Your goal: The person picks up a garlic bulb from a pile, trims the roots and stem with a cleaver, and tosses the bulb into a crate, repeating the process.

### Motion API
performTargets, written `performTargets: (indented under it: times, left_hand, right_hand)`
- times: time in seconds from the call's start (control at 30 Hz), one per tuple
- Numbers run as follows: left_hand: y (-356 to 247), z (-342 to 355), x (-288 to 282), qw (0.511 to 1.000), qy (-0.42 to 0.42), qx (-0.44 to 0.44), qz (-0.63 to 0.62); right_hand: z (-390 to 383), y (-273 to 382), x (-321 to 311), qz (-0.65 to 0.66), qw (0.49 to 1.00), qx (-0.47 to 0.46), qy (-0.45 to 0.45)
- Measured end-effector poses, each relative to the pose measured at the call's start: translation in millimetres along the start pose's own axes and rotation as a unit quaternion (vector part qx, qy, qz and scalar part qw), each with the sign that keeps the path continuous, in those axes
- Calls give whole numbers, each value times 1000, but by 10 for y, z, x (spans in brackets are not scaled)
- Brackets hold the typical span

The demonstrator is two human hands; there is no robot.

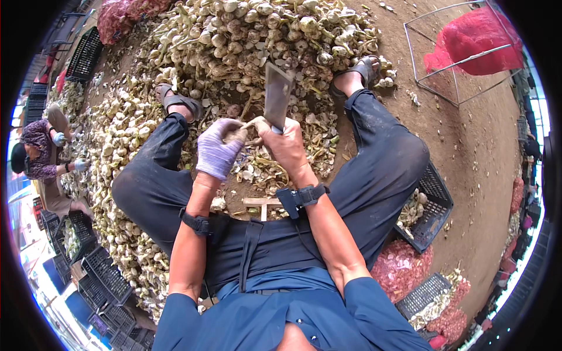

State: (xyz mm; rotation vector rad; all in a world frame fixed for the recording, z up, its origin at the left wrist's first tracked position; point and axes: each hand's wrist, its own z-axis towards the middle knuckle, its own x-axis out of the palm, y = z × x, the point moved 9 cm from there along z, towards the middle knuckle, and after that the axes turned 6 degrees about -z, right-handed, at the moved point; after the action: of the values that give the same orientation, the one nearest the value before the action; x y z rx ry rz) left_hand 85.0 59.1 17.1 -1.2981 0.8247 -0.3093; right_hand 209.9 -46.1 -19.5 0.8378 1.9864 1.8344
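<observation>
My right hand (284, 143), bare, is closed round the handle of a cleaver (277, 96), its broad blade pointing up and away from me. Close beside it is my left hand (219, 149) in a lavender knit glove with brownish, dirty fingers. Those fingers are curled in toward the right thumb, and whatever they hold is hidden. Beyond the blade rises a large heap of garlic bulbs (234, 35) with stems. Cut stems and loose skins (257, 167) litter the ground between my legs, below both hands.
More garlic (126, 193) spreads along my left. Black crates (108, 272) stand at lower left; another crate (436, 205) holding garlic is by my right knee. Red mesh sacks (404, 266) lie behind it. A metal frame (456, 64) carries a red net bag (480, 41). Another person (44, 146) works at left.
</observation>
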Motion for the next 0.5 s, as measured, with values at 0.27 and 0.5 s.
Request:
performTargets:
  times: [0.27, 0.5]
  left_hand:
    - [232, -80, -113, 985, 25, -109, -129]
    - [246, -26, -411, 761, -30, -171, -625]
  right_hand:
    - [-44, -152, 226, -287, 945, -159, -5]
    - [-128, -1621, -289, -436, 897, 40, -57]
